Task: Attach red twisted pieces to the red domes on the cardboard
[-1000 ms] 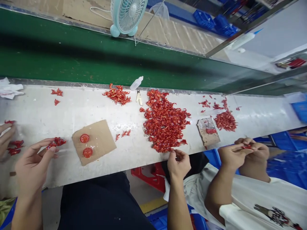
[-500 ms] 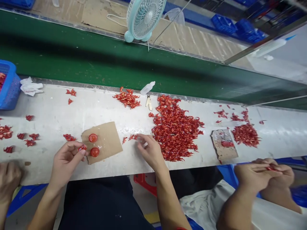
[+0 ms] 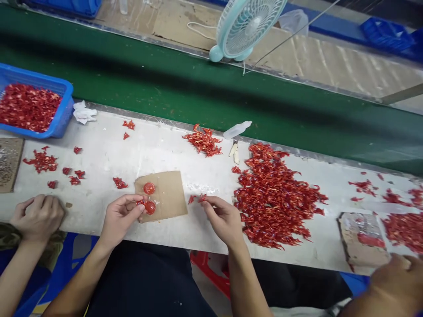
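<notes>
Between the thumb and fingers of my left hand (image 3: pixel 121 216) is a small red piece (image 3: pixel 141 203), over the left edge of a cardboard sheet (image 3: pixel 170 193). Two round red caps lie on that sheet, one (image 3: pixel 149 188) farther back and one (image 3: pixel 150 207) right beside my left fingertips. My right hand (image 3: pixel 222 216) pinches a red piece (image 3: pixel 202 198) just above the table, right of the cardboard. Another small red piece (image 3: pixel 191 199) lies beside it. A large heap of red pieces (image 3: pixel 274 193) spreads to the right of my right hand.
A blue basket (image 3: pixel 68 103) of red pieces stands at left, near a crumpled tissue (image 3: pixel 84 112). A plastic bottle (image 3: pixel 237 130) and smaller pile (image 3: pixel 203 141) lie behind. Other people's hands (image 3: pixel 41 218) (image 3: pixel 398 281) are at both sides. A fan (image 3: pixel 251 28) stands beyond.
The view has shifted left, bringing more of the blue basket in. My right thumb and fingers have closed on a red piece. The hand of the person at right has moved toward the table.
</notes>
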`<act>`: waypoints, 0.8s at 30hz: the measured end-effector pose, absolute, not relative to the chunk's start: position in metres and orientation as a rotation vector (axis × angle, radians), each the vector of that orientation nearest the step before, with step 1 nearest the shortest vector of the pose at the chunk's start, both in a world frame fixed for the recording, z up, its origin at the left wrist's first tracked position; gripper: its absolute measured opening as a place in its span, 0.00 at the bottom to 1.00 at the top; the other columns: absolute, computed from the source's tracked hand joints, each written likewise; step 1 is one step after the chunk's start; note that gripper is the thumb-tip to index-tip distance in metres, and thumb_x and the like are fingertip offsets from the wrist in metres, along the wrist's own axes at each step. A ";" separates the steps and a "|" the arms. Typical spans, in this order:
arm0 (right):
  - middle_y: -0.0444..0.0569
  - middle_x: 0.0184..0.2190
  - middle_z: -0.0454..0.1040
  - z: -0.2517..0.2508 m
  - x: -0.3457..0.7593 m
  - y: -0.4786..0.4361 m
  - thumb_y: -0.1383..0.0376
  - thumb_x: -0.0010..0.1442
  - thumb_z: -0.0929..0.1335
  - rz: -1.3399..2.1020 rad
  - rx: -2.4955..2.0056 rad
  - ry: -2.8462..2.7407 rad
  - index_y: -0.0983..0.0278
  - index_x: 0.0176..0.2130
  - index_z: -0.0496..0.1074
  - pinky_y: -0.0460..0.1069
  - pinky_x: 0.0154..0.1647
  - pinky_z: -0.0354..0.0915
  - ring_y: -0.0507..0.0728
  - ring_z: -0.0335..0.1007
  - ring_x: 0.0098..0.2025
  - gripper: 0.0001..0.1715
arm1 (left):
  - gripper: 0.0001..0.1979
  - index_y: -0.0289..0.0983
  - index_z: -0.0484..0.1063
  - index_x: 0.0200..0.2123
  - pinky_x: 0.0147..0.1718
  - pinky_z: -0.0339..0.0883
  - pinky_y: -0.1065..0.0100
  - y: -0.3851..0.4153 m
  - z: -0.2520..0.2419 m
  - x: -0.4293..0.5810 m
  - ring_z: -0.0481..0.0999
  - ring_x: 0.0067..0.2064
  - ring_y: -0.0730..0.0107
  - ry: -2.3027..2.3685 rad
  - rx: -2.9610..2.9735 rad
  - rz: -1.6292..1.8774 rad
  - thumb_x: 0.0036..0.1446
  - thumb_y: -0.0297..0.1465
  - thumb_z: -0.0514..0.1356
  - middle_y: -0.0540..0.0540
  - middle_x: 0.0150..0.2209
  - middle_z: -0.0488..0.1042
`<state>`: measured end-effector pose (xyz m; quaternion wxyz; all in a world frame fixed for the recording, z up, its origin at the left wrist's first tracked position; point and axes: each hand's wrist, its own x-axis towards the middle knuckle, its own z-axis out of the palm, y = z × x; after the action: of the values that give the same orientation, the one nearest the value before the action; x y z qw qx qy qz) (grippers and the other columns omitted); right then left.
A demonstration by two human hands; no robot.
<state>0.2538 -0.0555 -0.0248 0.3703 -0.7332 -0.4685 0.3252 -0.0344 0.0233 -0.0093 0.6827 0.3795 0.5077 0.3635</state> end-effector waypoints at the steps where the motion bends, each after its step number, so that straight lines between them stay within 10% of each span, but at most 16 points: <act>1: 0.49 0.31 0.80 -0.022 0.242 -0.053 0.55 0.65 0.69 0.948 -1.803 -1.112 0.62 0.37 0.81 0.48 0.22 0.66 0.53 0.69 0.24 0.15 | 0.12 0.37 0.81 0.39 0.26 0.76 0.69 0.023 -0.010 -0.036 0.81 0.31 0.68 1.155 0.850 0.822 0.53 0.36 0.72 0.40 0.44 0.84; 14: 0.46 0.24 0.76 -0.019 0.162 0.010 0.47 0.55 0.75 1.347 -1.546 -0.924 0.64 0.34 0.79 0.45 0.19 0.61 0.50 0.64 0.21 0.22 | 0.16 0.43 0.83 0.46 0.34 0.82 0.55 0.014 0.006 -0.056 0.84 0.42 0.51 1.234 0.930 0.992 0.55 0.40 0.69 0.43 0.43 0.84; 24: 0.48 0.26 0.78 -0.026 0.149 0.020 0.42 0.52 0.75 1.299 -1.570 -1.004 0.65 0.33 0.78 0.46 0.19 0.60 0.50 0.64 0.20 0.28 | 0.16 0.39 0.81 0.49 0.36 0.79 0.68 -0.022 -0.004 -0.072 0.83 0.41 0.64 1.185 0.857 1.027 0.58 0.37 0.69 0.42 0.45 0.84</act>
<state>0.1492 0.0197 -0.0263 0.4215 -0.6268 -0.4008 0.5185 -0.0723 -0.0223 -0.0043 0.6267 0.3737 0.5168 0.4478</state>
